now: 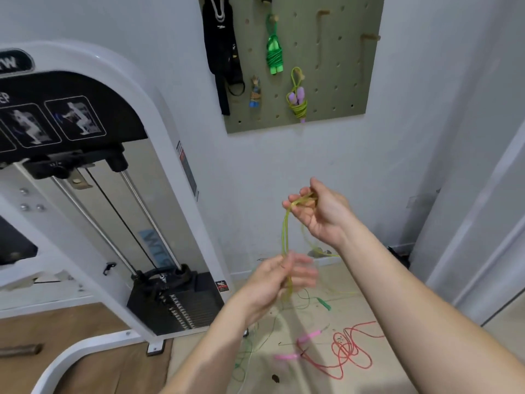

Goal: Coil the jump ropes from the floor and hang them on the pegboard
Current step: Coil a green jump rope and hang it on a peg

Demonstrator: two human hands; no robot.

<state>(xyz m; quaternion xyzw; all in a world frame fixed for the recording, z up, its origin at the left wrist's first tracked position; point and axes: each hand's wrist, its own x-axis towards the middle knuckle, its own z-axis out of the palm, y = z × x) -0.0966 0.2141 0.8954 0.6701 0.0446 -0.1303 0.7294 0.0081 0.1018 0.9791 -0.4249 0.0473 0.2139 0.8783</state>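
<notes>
My right hand [321, 211] is raised and grips the top of several loops of a thin yellow-green jump rope [285, 237]. Lower down, my left hand [279, 275], blurred, has its fingers curled round the hanging strands. The rope's free end trails to the floor behind my right wrist. A red rope with pink handles [349, 351] lies tangled on the floor at the right. A thin green rope [324, 303] lies on the floor beneath my hands. On the olive pegboard [326, 81] hang a coiled bright green rope [274, 54] and a coiled yellow-green rope with purple handles [297, 100].
A white weight-stack machine [119, 194] fills the left side, its base reaching the floor near the ropes. Black straps [224, 52] and a small figure [254, 91] hang on the pegboard's left. Wooden pegs [369, 36] stick out at the pegboard's upper right. A white door frame stands at right.
</notes>
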